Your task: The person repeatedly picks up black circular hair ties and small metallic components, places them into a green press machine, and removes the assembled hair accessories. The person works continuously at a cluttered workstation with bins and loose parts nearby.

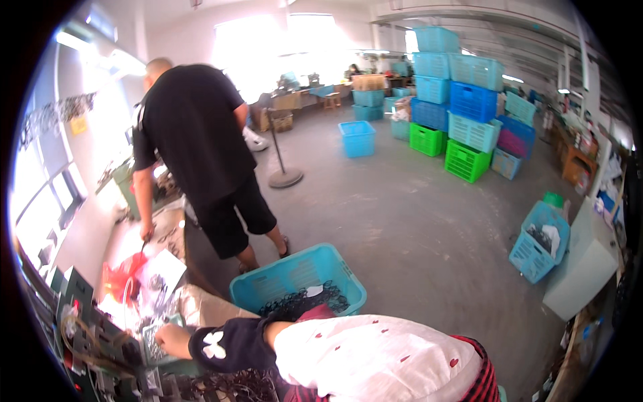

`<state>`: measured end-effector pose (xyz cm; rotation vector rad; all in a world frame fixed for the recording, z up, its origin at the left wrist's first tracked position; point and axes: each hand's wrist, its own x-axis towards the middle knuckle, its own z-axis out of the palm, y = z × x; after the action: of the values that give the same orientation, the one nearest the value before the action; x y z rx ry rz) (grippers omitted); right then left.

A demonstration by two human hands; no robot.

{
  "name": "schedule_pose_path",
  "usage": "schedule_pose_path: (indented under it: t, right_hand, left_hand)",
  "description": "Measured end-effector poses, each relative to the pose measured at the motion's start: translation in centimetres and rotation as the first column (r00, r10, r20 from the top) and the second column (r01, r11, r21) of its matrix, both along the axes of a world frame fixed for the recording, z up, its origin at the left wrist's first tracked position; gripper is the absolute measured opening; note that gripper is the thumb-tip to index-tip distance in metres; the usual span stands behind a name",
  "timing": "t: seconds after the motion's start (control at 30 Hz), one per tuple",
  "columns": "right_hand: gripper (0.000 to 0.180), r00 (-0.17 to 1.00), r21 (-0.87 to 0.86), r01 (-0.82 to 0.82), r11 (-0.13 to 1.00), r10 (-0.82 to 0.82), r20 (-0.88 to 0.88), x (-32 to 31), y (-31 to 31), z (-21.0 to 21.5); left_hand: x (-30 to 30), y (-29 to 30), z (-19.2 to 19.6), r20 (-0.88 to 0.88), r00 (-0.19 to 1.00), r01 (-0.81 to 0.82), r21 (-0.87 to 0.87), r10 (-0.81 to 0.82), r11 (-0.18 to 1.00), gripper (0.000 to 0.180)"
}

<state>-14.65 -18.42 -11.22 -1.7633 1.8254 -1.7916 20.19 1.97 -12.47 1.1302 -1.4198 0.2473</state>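
The small tray of dark metal parts (155,346) is sitting on the cluttered workbench (87,231) at about eight o'clock in the view, and a hand (173,340) is resting against its right edge. That hand is reaching in from the right, out of a black sleeve cover with a white bow print (224,345), over a white sleeve dotted with small red marks (375,358). Which of the wearer's hands it is cannot be told from this angle, and whether its fingers are closing on the tray's rim or only lying against it cannot be told either (they are blurred and partly hidden). No second hand of the wearer is showing.

Just above the tray, towards nine o'clock, a red plastic bag (124,275) and a white sheet (161,268) are lying on the bench among tangled dark parts. At six o'clock, just beyond the sleeve, a light blue plastic basket (295,275) is standing on the concrete floor (402,221), holding black coiled pieces.

Another person in a black shirt and black shorts (201,147) is standing at ten to eleven o'clock, back turned, one hand (146,232) lowered to the bench.

Farther out, at one o'clock, stacked blue and green crates (462,100) are rising against the room's far side, and at three o'clock another blue basket (539,241) is leaning beside a white cabinet (583,264).
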Motion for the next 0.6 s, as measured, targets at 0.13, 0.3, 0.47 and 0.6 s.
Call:
schedule_pose_path:
  t: [0.13, 0.3, 0.47, 0.6]
  right_hand:
    - [0.016, 0.975, 0.01, -0.22, 0.975, 0.22, 0.031, 0.3, 0.5, 0.4]
    - [0.025, 0.919, 0.24, -0.394, 0.887, 0.382, 0.095, -3.0, 1.4, 0.2]
    - [0.015, 0.838, 0.254, -0.527, 0.811, 0.445, 0.316, -3.5, 2.4, 2.9]
    - [0.013, 0.756, 0.228, -0.618, 0.752, 0.491, 0.433, -2.4, 2.3, 3.0]
  left_hand:
    - [-1.2, -1.2, 3.5, 0.194, 0.981, 0.012, -0.04, -0.004, 0.999, 0.011]
    - [5.0, -6.0, -5.3, 0.15, 0.984, 0.077, 0.111, -0.093, 0.991, 0.034]
    - [-1.5, -0.7, 3.3, 0.602, 0.798, -0.002, 0.026, -0.014, 1.0, 0.027]
    - [-3.2, 0.7, 6.4, 0.604, 0.795, -0.008, 0.105, -0.057, 0.994, 0.038]
